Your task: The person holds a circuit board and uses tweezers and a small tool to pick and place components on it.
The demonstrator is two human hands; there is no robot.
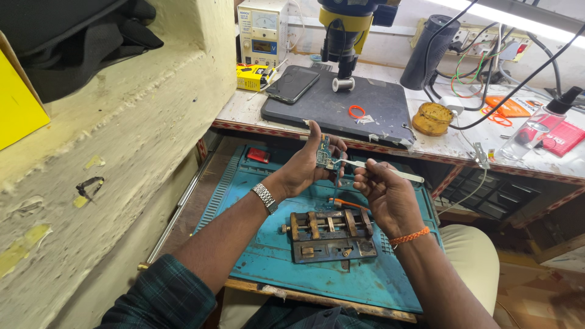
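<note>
- Above the blue mat [256, 256], the left hand [304, 167] pinches a small circuit board [324, 153] upright.
- Just right, the right hand [384, 192] grips a white tool [390, 170] touching it.
- Near, below: metal clamp [332, 234].

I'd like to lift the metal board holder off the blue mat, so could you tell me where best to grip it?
Grip the metal board holder across its long front and back edges, coming straight down from above. It lies flat on the blue mat, and the top carries raised clamps, so the plain outer edges probably offer the surest hold.
</note>
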